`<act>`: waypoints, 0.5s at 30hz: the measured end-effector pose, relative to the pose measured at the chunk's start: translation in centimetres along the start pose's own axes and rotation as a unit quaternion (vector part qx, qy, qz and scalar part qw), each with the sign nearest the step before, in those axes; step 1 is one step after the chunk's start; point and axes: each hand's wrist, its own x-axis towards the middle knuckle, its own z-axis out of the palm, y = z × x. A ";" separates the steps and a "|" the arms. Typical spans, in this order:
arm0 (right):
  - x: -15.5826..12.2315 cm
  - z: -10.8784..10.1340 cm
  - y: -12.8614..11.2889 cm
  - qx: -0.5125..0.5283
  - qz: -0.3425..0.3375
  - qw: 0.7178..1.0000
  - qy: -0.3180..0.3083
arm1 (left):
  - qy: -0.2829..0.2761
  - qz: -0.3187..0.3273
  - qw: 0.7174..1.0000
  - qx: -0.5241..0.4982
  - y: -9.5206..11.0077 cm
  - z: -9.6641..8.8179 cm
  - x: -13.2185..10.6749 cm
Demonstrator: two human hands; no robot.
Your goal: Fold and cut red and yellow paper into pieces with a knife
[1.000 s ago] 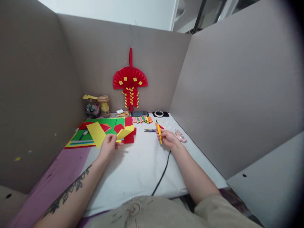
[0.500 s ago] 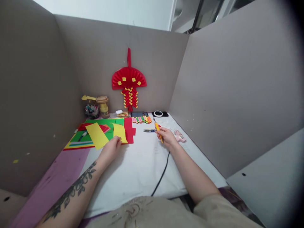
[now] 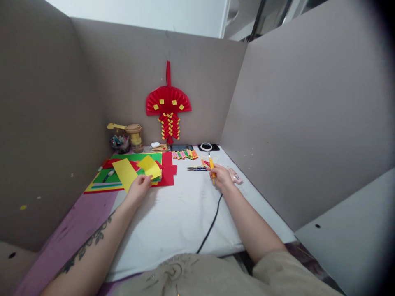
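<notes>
Pinching a small yellow paper piece (image 3: 149,166) by its lower edge, the left hand (image 3: 140,187) holds it tilted above the green sheet (image 3: 135,158) of the paper stack at the tabletop's (image 3: 173,222) left edge. Half a second ago it sat lower, against the red sheet (image 3: 168,172). The right hand (image 3: 222,177) grips an orange craft knife (image 3: 212,167), now more upright and nearer the right edge, close to the blue-handled snips (image 3: 195,169). Between the hands and along the near edge the white surface lies open, crossed only by a black cable (image 3: 210,230).
</notes>
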 end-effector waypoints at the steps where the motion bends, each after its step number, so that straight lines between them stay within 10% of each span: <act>1: 0.0 0.0 0.1 -0.004 0.001 1.000 0.000 | -0.011 -0.028 1.000 -0.005 -0.5 0.2 0.4; 15: -0.8 0.7 -0.6 -0.054 -0.018 0.998 0.001 | -0.164 0.068 0.946 0.271 1.3 -0.3 -1.3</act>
